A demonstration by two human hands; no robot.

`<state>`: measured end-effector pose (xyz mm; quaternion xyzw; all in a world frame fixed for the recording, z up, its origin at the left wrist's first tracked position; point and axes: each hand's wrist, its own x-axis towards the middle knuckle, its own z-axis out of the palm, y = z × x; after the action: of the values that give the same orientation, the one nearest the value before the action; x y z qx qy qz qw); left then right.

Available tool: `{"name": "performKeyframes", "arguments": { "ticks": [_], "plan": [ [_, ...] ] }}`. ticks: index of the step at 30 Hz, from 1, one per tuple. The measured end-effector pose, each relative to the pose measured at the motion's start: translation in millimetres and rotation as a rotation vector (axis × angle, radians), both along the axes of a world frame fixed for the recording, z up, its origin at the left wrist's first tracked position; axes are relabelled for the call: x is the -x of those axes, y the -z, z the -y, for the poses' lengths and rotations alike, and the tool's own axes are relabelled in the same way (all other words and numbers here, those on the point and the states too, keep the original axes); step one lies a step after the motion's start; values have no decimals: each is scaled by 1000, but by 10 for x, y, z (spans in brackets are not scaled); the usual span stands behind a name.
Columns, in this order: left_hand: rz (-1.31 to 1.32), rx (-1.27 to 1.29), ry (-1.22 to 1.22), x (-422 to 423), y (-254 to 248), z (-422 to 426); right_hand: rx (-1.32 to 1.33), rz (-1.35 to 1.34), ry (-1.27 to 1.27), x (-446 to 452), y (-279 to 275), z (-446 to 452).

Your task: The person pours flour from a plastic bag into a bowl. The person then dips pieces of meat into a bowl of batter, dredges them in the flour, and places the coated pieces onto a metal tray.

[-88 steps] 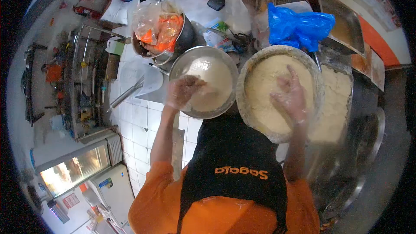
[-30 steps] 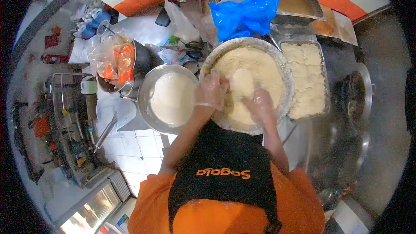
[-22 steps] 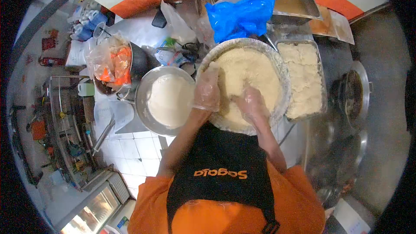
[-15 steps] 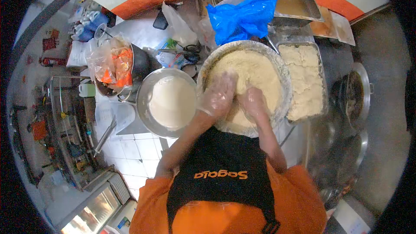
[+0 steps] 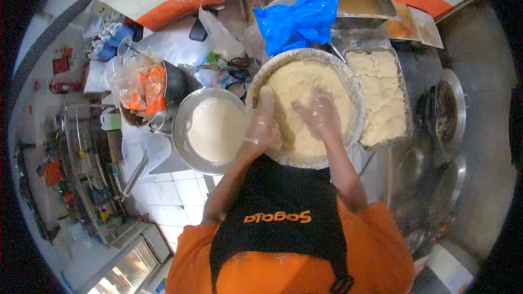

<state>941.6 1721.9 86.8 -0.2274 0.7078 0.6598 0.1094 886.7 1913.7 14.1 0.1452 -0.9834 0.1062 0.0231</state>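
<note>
A wide round bowl (image 5: 358,84) with a crusted, floury rim holds pale yellow crumbly flour (image 5: 308,76). My left hand (image 5: 263,129), in a clear plastic glove, is at the bowl's left side, seen edge-on with fingers stretched along the inner wall. Over the middle of the flour is my right hand (image 5: 320,115), also gloved, its fingers spread and the tips touching or just above the surface. Neither hand grips anything. To the left, a steel bowl (image 5: 182,149) contains smooth cream-coloured batter (image 5: 215,130), close to my left wrist.
On the right stands a tray (image 5: 406,84) of floury pale pieces, with large pans (image 5: 447,111) beyond. A blue plastic bag (image 5: 297,19) and a steel pan of liquid (image 5: 354,0) are behind the bowl. At left sit a pot with an orange-filled bag (image 5: 152,90) and scissors (image 5: 237,65).
My hands were close together in the flour, the right one curled. My left hand has moved to the bowl's left side; my right hand has opened, fingers spread.
</note>
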Motion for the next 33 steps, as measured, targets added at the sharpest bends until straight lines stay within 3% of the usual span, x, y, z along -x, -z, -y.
{"name": "performKeyframes", "arguments": {
  "ticks": [1, 3, 5, 7, 9, 10, 12, 13, 15, 16, 18, 19, 21, 22, 24, 25, 27, 31, 33],
  "plan": [
    [-9, 2, 6, 13, 81, 47, 2, -9, 6, 75, -26, 1],
    [-572, 566, 270, -81, 485, 153, 489, 630, 181, 184, -71, -1],
    [-626, 467, 259, -31, 862, 205, 645, 683, 162, 306, 146, -216],
    [-657, 363, 240, -71, 864, 200, 792, 760, 139, 254, 89, -274],
    [-627, 128, 171, -108, 710, 155, 1550, 625, 128, 61, -258, -288],
    [-623, 127, 172, -115, 699, 143, 1550, 627, 132, 23, -338, -256],
    [-553, 65, 170, -73, 689, 119, 851, 426, 36, -22, -482, -197],
    [-554, 64, 177, -52, 734, 131, 852, 423, 42, -45, -629, -194],
    [-637, 471, 253, -5, 858, 178, 608, 392, -106, -94, -890, -195],
    [-635, 472, 248, 0, 657, 162, 606, 394, -111, -170, -846, -225],
    [-698, 953, 305, -56, 276, 150, -64, 570, 75, -326, -561, -287],
    [-696, 954, 310, -77, 254, 135, -61, 573, 77, -350, -268, -273],
    [-344, 902, 428, -98, 247, 63, 21, 488, 85, -419, 278, -280],
    [-344, 897, 443, -124, 347, 51, 22, 495, 99, -420, 104, -247],
    [-282, 484, 354, -138, 698, 74, 370, 590, 128, -319, -258, -152],
    [-274, 486, 358, -174, 773, 82, 373, 599, 130, -374, -330, -130],
    [-407, 629, 379, -69, 890, 75, 178, 558, 22, -369, -416, -81],
    [-600, 813, 416, 11, 978, -117, 177, 605, 100, -228, -382, 4],
    [-509, 1246, 692, -73, 878, -195, 140, 712, 184, -155, -617, 22]
  ]
}}
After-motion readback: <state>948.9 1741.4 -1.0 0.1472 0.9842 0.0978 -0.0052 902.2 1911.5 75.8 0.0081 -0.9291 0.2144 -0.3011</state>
